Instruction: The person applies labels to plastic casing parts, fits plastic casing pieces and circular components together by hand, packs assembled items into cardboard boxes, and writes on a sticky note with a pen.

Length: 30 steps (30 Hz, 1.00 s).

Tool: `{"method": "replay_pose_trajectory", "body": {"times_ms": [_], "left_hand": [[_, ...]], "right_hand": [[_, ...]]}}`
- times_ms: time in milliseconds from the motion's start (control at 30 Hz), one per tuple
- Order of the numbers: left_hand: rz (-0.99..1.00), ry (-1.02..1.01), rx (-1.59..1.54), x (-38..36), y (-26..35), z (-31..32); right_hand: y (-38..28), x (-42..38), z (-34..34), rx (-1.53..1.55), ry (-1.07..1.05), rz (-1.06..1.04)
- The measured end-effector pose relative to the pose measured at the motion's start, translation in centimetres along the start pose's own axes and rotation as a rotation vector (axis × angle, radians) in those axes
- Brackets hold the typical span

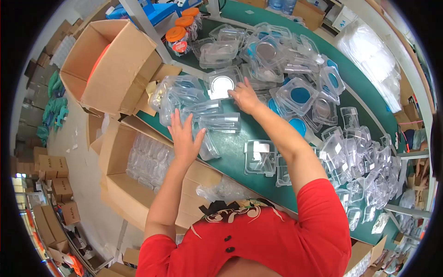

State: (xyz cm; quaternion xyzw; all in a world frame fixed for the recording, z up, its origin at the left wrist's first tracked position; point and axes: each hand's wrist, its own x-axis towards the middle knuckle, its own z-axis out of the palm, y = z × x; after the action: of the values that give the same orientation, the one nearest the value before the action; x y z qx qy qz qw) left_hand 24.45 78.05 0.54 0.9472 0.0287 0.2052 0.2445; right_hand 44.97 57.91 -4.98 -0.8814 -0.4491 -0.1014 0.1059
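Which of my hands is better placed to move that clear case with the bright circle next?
Your right hand, most likely: its fingers are at the clear case, while your left hand is farther off, near clear packs.

We've got a pale, kinda scuffed floor (76,157) running down the left, with brown cartons (53,164) stacked along its far edge and a green bundle (56,108) lying near them. We're at a long green-topped table (227,141) that catches some overhead glare, with a grey metal post (146,30) rising at its far left side.
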Motion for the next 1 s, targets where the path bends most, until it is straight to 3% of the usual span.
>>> {"method": "replay_pose_trajectory", "body": {"times_ms": [33, 167, 233, 333, 367, 433, 500, 533, 600, 667, 700, 867, 967, 1000], "left_hand": [[0.034, 0.035, -0.042, 0.2, 0.4, -0.6], [0.208, 0.115, -0.187, 0.8, 2.1, -3.3], [0.307, 0.149, -0.228, 1.9, 4.0, -4.5], [0.389, 0.105, -0.416, 3.2, 9.1, -5.9], [0.376, -0.019, -0.521, 3.2, 9.1, -5.1], [0.074, -0.08, -1.004, 1.0, 12.1, -3.5], [-0.255, -0.222, -1.295, -1.9, 13.8, -2.5], [-0.289, -0.299, -1.348, -3.9, 14.4, -2.1], [-0.335, -0.435, -1.45, -7.4, 14.7, -0.4], [-0.341, -0.417, -1.306, -9.4, 13.5, 0.9], [-0.357, -0.447, -1.282, -10.0, 12.9, 0.7], [-0.316, -0.429, -1.137, -11.6, 11.8, 0.1], [-0.415, -0.39, -1.158, -12.7, 10.6, 0.3], [-0.44, -0.413, -1.186, -12.5, 10.5, 0.0]], "right_hand": [[0.4, 0.3, -0.4, -0.04, -0.065, -0.013], [0.2, -1.1, -5.2, 0.395, 0.427, 0.053], [-0.7, -3.8, -12.9, 0.853, 0.158, 0.236], [-1.1, -9.8, -19.2, 1.48, -0.137, 0.27], [-2.1, -11.7, -19.8, 1.536, -0.135, 0.276], [-4.5, -15.6, -20.3, 1.655, -0.124, 0.3], [-8.0, -19.0, -19.6, 1.653, -0.024, 0.346], [-10.2, -20.5, -18.6, 1.674, 0.054, 0.379], [-14.3, -22.8, -16.0, 1.637, 0.074, 0.418], [-17.8, -23.8, -14.3, 1.431, 0.137, 0.335], [-18.4, -24.1, -13.9, 1.494, 0.108, 0.361], [-18.7, -24.7, -12.8, 1.614, -0.084, 0.349], [-17.7, -24.4, -13.8, 1.416, -0.117, 0.285], [-16.5, -24.1, -13.4, 1.236, 0.036, 0.251]]}}
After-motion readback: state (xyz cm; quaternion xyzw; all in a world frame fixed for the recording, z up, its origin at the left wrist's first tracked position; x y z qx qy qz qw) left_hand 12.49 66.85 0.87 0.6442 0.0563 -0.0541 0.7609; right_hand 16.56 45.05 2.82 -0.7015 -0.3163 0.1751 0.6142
